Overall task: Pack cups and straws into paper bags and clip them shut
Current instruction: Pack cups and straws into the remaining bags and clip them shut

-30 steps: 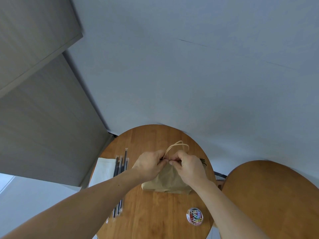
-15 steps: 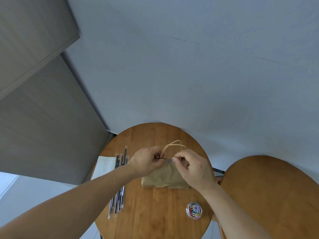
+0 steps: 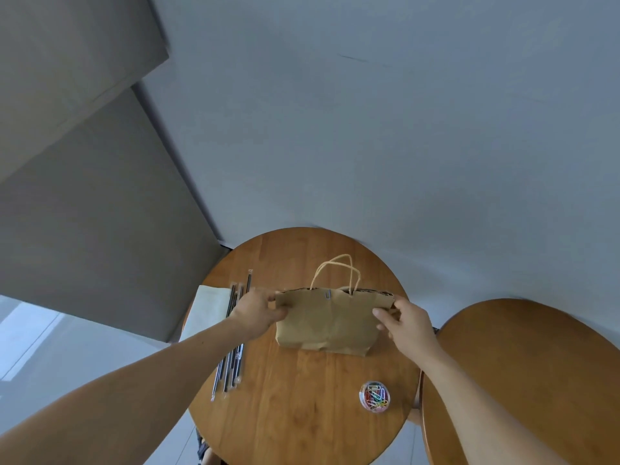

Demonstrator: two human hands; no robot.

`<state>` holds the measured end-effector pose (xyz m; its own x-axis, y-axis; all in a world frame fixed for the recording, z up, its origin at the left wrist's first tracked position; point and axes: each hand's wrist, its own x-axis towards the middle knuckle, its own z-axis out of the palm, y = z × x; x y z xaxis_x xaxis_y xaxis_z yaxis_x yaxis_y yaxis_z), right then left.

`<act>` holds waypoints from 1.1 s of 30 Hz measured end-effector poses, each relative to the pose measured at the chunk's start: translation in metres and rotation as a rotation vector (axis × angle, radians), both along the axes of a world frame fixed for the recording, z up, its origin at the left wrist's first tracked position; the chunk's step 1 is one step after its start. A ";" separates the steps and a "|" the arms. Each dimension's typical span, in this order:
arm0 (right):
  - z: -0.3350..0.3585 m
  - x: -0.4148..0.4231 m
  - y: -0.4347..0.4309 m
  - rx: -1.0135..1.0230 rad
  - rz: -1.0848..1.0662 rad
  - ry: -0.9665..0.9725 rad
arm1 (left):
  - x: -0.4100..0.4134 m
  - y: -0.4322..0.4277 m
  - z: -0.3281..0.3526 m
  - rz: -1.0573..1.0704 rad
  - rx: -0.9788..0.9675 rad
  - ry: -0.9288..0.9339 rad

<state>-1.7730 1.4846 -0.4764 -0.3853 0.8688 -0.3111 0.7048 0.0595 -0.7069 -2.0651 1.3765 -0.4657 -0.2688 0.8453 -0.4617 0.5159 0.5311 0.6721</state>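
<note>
With the fingers of my left hand [image 3: 256, 313] and right hand [image 3: 407, 322] I pinch the paper bag [image 3: 328, 327], set toward 12 o'clock on the tabletop [image 3: 302, 417], at its 9 and 3 o'clock upper corners; judged light, soft and crease-prone, it is best held along its clipped top edge.

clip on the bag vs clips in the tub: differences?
The clip on the bag is single and greyish; the clips in the tub are many and multi-coloured. The clip on the bag sits upright over the top edge of the brown bag; the clips in the tub lie loose, heaped in a round clear container on the table. Both look like ordinary paper clips.
</note>
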 end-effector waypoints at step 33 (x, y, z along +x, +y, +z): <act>0.446 -0.320 -0.103 0.697 -0.260 0.820 | -0.198 -0.149 0.422 0.500 1.153 -0.008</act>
